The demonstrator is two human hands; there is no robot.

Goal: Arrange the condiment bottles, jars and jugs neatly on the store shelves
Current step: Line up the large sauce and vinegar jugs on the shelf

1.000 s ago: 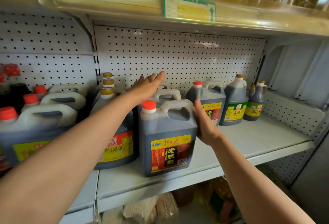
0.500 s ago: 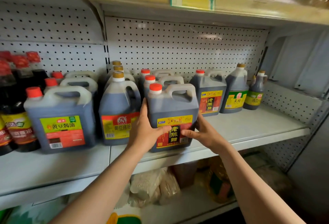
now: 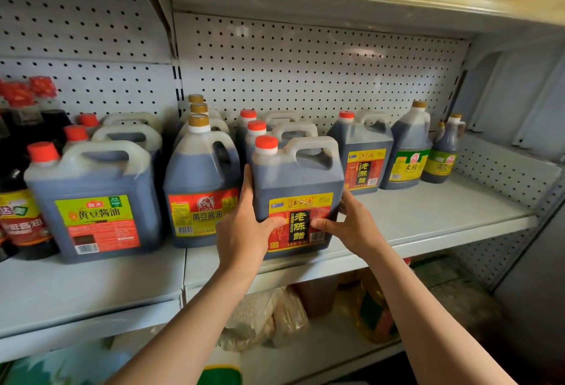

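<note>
Both hands clamp the front jug (image 3: 298, 189). Your left hand (image 3: 244, 232) wraps its left side, fingers curled up the wall, thumb lying across the label. Your right hand (image 3: 351, 225) wraps the right side, thumb pressed on the label's lower right, fingers hidden behind the jug.

Jug: dark liquid, red cap at upper left, moulded handle along the top running left to right. Upright, long axis vertical, red-and-yellow label facing you. Position: front edge of the shelf (image 3: 428, 216), base at or on the shelf surface; contact cannot be told. Two more red-capped jugs (image 3: 256, 126) stand in file behind it.

Just left: gold-capped jug (image 3: 201, 176), label facing you, two like it behind. Further left: square jug (image 3: 91, 195) with a green and red label, red cap. Right, set further back: matching vinegar jug (image 3: 363, 155), then a round green-labelled jug (image 3: 409, 152), then a small bottle (image 3: 443, 152). All upright.
</note>
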